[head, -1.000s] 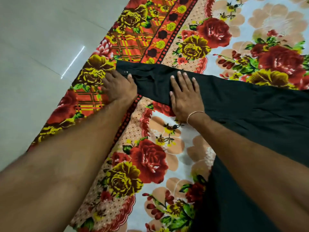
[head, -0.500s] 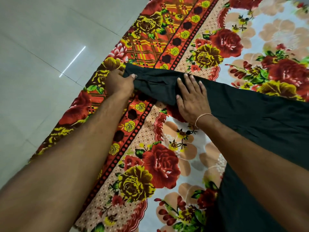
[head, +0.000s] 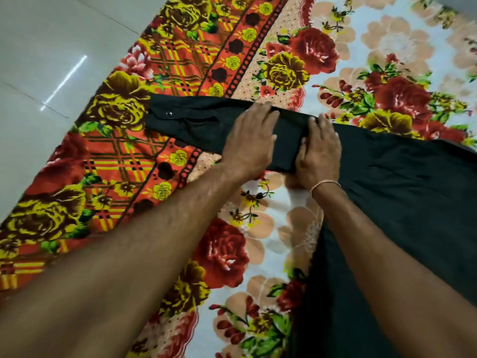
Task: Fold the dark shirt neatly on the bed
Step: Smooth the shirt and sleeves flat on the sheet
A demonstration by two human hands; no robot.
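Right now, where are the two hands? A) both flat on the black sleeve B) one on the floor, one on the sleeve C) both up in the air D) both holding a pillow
A: the left hand and the right hand both lie with straight fingers on the dark shirt's sleeve, which is stretched out over the flowered bedsheet.

Matt cloth shirt [head: 402, 192] — glossy floor [head: 38, 55]
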